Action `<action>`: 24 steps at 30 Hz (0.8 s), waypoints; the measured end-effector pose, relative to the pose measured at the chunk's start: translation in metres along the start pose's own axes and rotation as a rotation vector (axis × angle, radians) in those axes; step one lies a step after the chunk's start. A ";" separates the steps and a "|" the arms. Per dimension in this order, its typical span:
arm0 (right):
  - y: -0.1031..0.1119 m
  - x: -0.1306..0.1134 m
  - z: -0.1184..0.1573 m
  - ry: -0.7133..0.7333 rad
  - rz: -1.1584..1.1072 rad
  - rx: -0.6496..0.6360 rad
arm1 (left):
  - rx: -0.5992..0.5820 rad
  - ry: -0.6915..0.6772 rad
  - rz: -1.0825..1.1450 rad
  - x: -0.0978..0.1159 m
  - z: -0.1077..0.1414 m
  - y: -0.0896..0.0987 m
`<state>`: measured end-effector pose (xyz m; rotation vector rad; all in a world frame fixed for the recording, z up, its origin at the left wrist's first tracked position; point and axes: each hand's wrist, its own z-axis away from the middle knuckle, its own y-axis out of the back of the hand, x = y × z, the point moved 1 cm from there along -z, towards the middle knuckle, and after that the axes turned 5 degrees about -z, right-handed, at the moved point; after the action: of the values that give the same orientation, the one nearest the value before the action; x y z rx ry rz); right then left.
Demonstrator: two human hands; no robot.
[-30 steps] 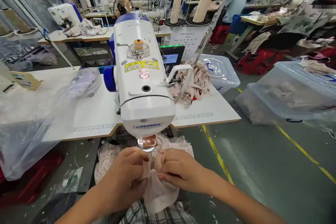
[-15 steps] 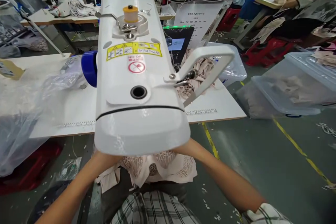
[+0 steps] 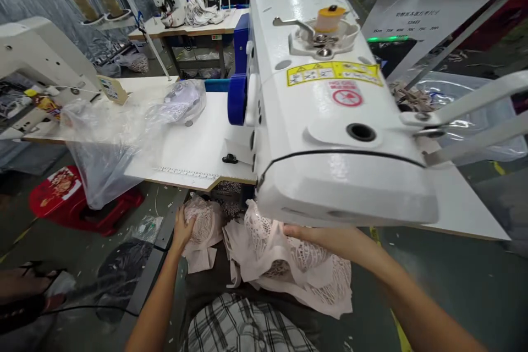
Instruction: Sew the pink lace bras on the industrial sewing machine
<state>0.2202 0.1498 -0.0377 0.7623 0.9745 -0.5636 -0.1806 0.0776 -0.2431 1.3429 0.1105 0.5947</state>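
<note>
Two pale pink lace bras lie over my lap below the sewing machine head. My left hand point(image 3: 183, 230) is closed around the outer edge of the smaller-looking left bra point(image 3: 204, 223), its thumb on the lace cup. My right hand point(image 3: 315, 235) reaches under the machine's front end, thumb laid on the right bra point(image 3: 276, 256); its other fingers are hidden behind the fabric and machine. This bra spreads out with its band hanging toward my lap. The white sewing machine point(image 3: 342, 176) stands above and hides part of the lace.
On the white table point(image 3: 193, 154) are a printed ruler strip, a small black clip point(image 3: 230, 159) and a clear plastic bag point(image 3: 119, 137). A red stool point(image 3: 78, 203) stands at left. A clear plastic bin point(image 3: 474, 104) and thread cones stand behind the machine at right.
The view has swung left, so the machine sits further right. My left hand has come out from behind the machine with one bra, now apart from the other bra at my right hand.
</note>
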 end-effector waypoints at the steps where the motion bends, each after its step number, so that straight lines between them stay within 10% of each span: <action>1: 0.000 0.001 0.001 -0.043 0.001 -0.009 | -0.063 0.021 -0.004 -0.011 -0.007 -0.001; 6: -0.001 0.001 0.001 -0.096 0.034 0.000 | -0.246 0.047 -0.087 -0.022 -0.024 -0.001; 15: 0.000 -0.009 -0.001 0.032 0.043 0.037 | -0.093 -0.107 -0.225 0.056 0.015 -0.032; 20: 0.002 -0.003 -0.005 0.109 -0.008 0.059 | 0.049 -0.312 -0.101 0.075 0.018 0.036; 24: 0.003 0.000 -0.007 0.190 -0.032 0.073 | 0.268 -0.636 0.210 0.131 0.060 0.108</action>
<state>0.2188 0.1571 -0.0387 0.8782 1.1475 -0.5646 -0.0820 0.0967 -0.0941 1.7605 -0.4884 0.3077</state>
